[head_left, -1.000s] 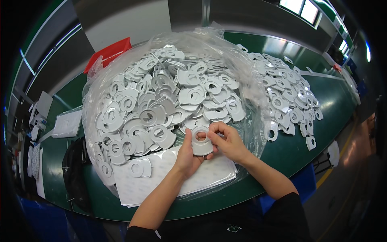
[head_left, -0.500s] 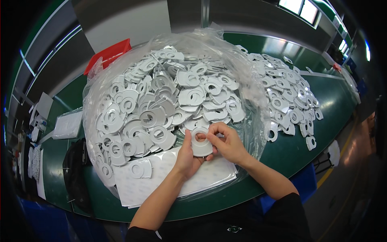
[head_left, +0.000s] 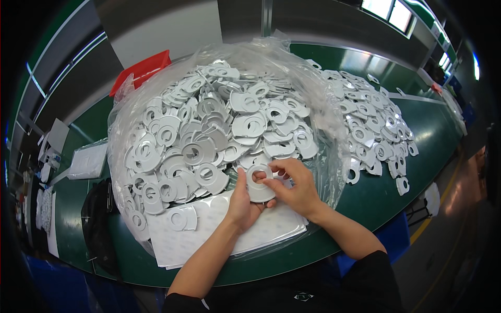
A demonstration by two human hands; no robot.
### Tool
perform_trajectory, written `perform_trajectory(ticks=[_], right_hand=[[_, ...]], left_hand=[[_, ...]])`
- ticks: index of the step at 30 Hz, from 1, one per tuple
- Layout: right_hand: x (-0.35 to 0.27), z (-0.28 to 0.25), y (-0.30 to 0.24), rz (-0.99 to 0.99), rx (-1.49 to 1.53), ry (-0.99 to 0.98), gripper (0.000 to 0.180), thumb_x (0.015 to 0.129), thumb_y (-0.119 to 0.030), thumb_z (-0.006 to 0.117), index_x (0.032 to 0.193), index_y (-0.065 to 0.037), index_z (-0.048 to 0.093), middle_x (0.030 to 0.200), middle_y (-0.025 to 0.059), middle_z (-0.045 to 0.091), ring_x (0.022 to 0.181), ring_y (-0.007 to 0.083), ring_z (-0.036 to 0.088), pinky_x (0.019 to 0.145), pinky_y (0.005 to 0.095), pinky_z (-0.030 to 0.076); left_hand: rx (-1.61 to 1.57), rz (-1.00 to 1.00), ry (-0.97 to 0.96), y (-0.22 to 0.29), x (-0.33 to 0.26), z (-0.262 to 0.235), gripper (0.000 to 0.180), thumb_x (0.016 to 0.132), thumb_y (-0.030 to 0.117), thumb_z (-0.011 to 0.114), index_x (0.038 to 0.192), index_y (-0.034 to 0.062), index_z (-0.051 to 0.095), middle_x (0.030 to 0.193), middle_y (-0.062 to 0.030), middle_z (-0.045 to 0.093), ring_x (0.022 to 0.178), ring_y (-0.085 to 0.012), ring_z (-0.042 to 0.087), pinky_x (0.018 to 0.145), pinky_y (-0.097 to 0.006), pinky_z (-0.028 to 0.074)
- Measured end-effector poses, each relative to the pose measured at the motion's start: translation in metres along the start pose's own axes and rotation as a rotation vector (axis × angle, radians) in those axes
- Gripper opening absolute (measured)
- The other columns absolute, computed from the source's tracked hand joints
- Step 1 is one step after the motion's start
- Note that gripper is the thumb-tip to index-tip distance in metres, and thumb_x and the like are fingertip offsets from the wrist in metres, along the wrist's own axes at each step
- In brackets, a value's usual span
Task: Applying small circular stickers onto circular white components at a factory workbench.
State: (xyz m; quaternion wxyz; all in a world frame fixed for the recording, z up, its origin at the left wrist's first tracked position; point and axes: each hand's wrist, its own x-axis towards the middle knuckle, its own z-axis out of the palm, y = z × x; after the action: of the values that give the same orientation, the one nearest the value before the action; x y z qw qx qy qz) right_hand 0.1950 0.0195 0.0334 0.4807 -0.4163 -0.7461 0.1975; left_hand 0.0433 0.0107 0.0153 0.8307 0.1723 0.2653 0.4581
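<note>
A white plastic plate with a round hole is held up over the front edge of a heap of similar parts. My left hand grips it from the left and below, thumb along its side and fingers behind it. My right hand is curled at its right side, the thumb on the ring by the hole and the fingertips at its upper right edge. The heap of white plates lies in a clear plastic bag. White sheets lie beneath my hands, with another plate on their left end.
More white plates are spread on the green table at the right. A red bin stands at the back left. A black cloth-like item and a bagged white stack lie at the left.
My right thumb and fingers have shifted slightly on the plate, and the right hand has turned a little. My left hand keeps its hold in nearly the same place.
</note>
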Motion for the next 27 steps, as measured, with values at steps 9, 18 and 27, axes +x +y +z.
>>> perform_trajectory(ticks=[9, 18, 27], right_hand=[[-0.001, -0.002, 0.005, 0.620, 0.619, -0.067, 0.018, 0.085, -0.005, 0.061, 0.098, 0.007, 0.061, 0.075, 0.0082, 0.061, 0.052, 0.0093, 0.054, 0.049, 0.0224, 0.044], [0.000, -0.004, 0.003, 0.669, 0.590, -0.038, 0.012, 0.083, -0.006, 0.062, 0.080, 0.004, 0.057, 0.067, 0.0064, 0.059, 0.046, 0.0093, 0.053, 0.040, 0.0238, 0.043], [0.005, -0.003, -0.014, 0.734, 0.312, -0.039, 0.031, 0.077, -0.018, 0.073, 0.066, -0.002, 0.049, 0.062, 0.0048, 0.056, 0.044, 0.0085, 0.050, 0.038, 0.0240, 0.040]], left_hand=[[0.136, 0.023, -0.088, -0.002, 0.001, -0.001, 0.070, 0.094, 0.061, 0.010, 0.111, 0.0077, 0.051, 0.092, -0.0095, 0.061, 0.079, -0.0179, 0.057, 0.062, -0.028, 0.042], [0.312, 0.041, -0.176, -0.010, 0.002, -0.007, 0.078, 0.091, 0.066, 0.006, 0.111, 0.0065, 0.052, 0.090, -0.0086, 0.061, 0.073, -0.0150, 0.055, 0.060, -0.026, 0.042], [0.398, 0.027, -0.254, -0.012, 0.005, -0.011, 0.084, 0.087, 0.070, 0.004, 0.113, 0.0070, 0.052, 0.085, -0.0084, 0.061, 0.065, -0.0115, 0.054, 0.051, -0.022, 0.038]])
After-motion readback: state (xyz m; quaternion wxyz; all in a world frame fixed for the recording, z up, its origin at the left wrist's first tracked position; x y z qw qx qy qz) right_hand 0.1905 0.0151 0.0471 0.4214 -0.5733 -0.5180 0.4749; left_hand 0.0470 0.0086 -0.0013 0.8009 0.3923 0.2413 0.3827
